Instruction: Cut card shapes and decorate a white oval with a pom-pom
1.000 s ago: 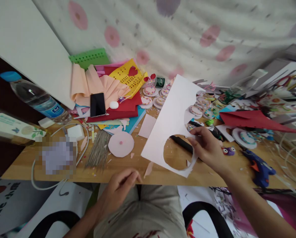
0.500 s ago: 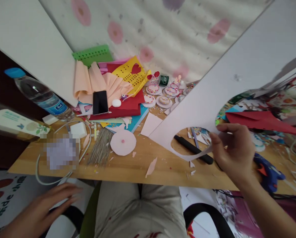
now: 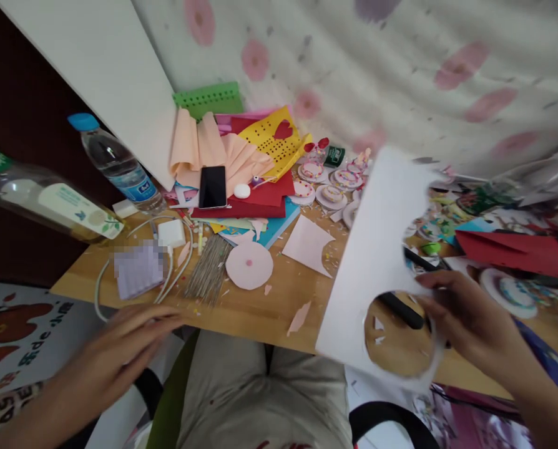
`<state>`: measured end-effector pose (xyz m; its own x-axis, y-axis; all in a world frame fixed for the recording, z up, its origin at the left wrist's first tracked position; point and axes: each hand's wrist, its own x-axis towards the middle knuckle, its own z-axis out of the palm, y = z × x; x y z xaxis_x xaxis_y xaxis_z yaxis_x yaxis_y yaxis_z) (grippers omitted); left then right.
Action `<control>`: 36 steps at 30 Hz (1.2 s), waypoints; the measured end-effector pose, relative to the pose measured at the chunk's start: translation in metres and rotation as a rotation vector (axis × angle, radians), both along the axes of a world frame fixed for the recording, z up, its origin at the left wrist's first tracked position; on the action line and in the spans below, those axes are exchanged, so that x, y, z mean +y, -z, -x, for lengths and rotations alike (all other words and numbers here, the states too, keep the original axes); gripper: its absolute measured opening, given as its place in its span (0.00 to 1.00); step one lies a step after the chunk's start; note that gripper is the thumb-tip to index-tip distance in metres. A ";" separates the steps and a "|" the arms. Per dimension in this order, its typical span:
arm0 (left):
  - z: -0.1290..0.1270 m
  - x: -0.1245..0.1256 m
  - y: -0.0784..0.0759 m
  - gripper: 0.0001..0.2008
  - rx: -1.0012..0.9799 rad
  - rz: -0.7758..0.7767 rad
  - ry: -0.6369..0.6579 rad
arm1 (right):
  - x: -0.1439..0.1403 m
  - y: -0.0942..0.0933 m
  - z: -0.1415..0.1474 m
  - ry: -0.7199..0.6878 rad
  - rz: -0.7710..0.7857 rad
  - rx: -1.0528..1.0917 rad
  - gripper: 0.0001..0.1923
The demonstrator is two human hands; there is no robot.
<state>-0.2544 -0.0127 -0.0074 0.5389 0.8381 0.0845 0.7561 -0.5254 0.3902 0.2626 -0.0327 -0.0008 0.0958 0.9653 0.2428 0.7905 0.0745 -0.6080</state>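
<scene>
My right hand (image 3: 470, 324) pinches a white foam sheet (image 3: 358, 255) by its right side, beside a round cut-out. The sheet stands tilted over the right half of the desk, and a curved bite is missing from its upper right edge. Through the hole a black-handled tool (image 3: 403, 310) shows; its far end is hidden. My left hand (image 3: 133, 343) is empty, fingers stretched out, at the desk's front edge below a purple object (image 3: 141, 274) that is partly blurred. A pale pink disc (image 3: 249, 265) with a darker pink centre lies between the hands.
Thin wires (image 3: 208, 268), a white cable and a pink-white card piece (image 3: 307, 244) lie on the desk (image 3: 255, 318). Behind are a phone (image 3: 213, 187), coloured sheets and several small decorated hats. Two bottles stand left; a red sheet (image 3: 517, 252) and a blue glue gun (image 3: 545, 355) are right.
My right hand has brought the white sheet lower and nearer, turning it more upright. My left hand has risen to the desk edge. The view has swung right-to-left slightly, shifting the desk things rightward.
</scene>
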 end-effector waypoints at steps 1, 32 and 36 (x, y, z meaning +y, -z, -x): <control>-0.019 0.002 0.000 0.17 -0.014 -0.017 0.054 | -0.001 0.005 0.002 -0.086 0.041 -0.044 0.10; -0.211 0.022 0.012 0.12 -0.788 0.605 0.031 | -0.002 0.019 0.126 -0.267 0.184 0.673 0.04; -0.211 0.008 0.016 0.12 -0.782 0.591 0.021 | -0.012 0.023 0.128 -0.245 0.250 0.715 0.05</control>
